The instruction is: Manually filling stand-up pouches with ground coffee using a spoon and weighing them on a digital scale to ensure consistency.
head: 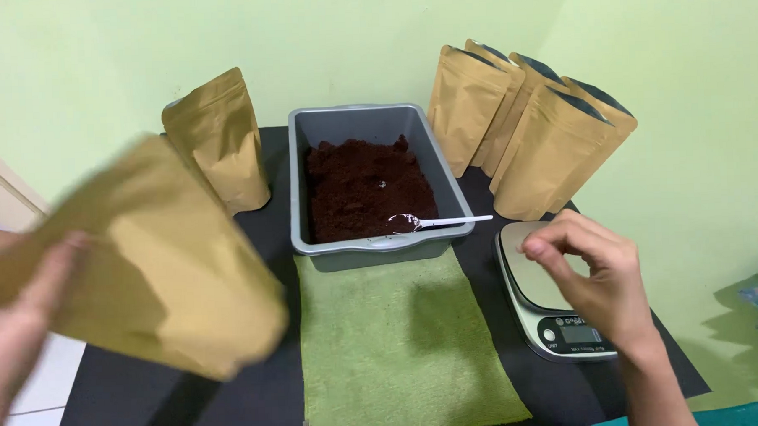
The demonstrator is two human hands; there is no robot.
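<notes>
Pale green walls back a black table (259,385), and at lower left the left hand (13,326) grips a blurred tan pouch (146,263) lifted above the tabletop. Lower right, the right hand (595,277) hovers over a silver scale (524,292), fingers curled, holding nothing. Centre frame, a green cloth (392,347) lies before a grey tub (376,125) of dark brown grounds (353,189) with a white spoon (434,222). One tan pouch (221,139) stands upper left, a cluster of pouches (527,124) upper right.
</notes>
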